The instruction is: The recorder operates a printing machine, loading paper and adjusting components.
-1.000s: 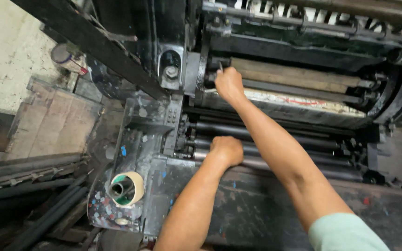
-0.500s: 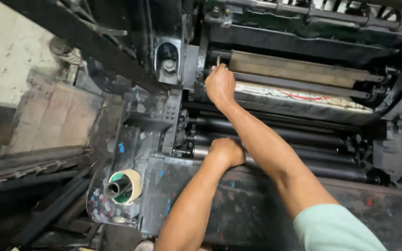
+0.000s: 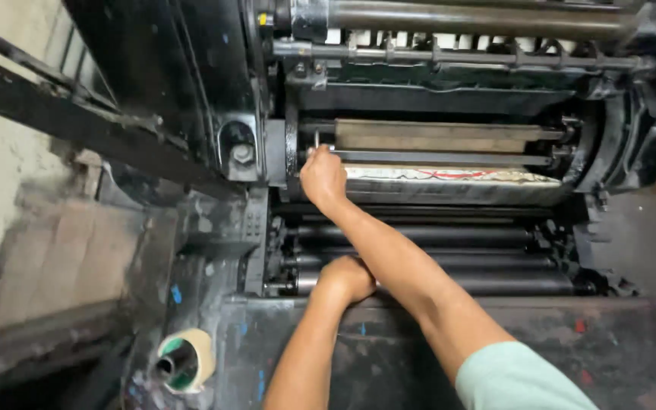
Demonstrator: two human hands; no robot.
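A: Nearest, what do you see?

B: One tape roll [image 3: 185, 360] on the machine's ledge [image 3: 282, 357], apart from both hands. Then the left hand [image 3: 347, 278], curled shut over the near end of the dark rollers [image 3: 434, 258]; whether it grips anything, I cannot tell.

A: How many rollers?

B: I count about three, close together. If they turn, those knuckles could be drawn in.

A: And farther back?

B: The right hand [image 3: 323, 176] reaches across, fingers pinched on the left end of one thin rod [image 3: 442, 158], just below one flat bar [image 3: 438, 135]. The rod looks grimy; the pinch could slip. One long shaft [image 3: 480, 17] runs across the top.
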